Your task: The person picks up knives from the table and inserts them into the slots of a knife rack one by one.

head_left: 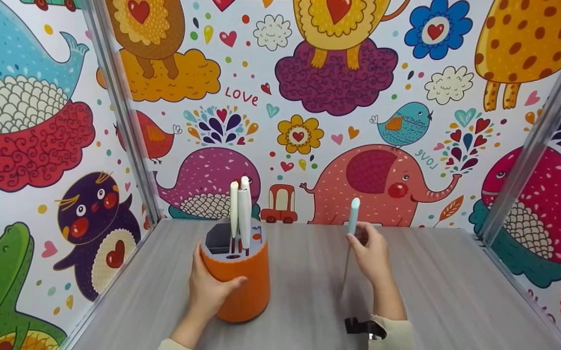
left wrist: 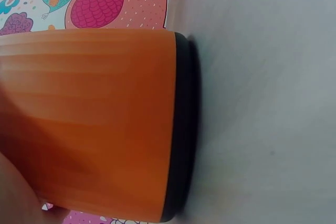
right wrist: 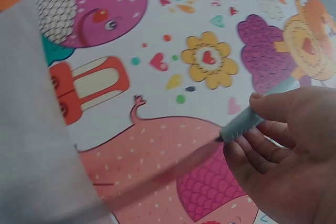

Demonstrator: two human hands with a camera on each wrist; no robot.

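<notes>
My left hand (head_left: 208,290) holds an orange, ribbed knife block (head_left: 251,284) from its left side, thumb across the front. The block stands upright on the table, its black base showing in the left wrist view. Two pale-handled knives (head_left: 245,218) stand in its grey slotted top. To the right of the block, my right hand (head_left: 373,253) pinches a knife by its light blue handle (head_left: 354,216). Its thin blade (right wrist: 173,174) points down toward the table, blurred in the right wrist view. Apart from the block, this knife hangs in the air.
A grey wood-grain table (head_left: 305,272) lies under everything. Behind it and at both sides rise walls printed with cartoon animals (head_left: 368,189), joined by metal corner posts (head_left: 137,131). A black strap (head_left: 365,328) hangs at my right sleeve.
</notes>
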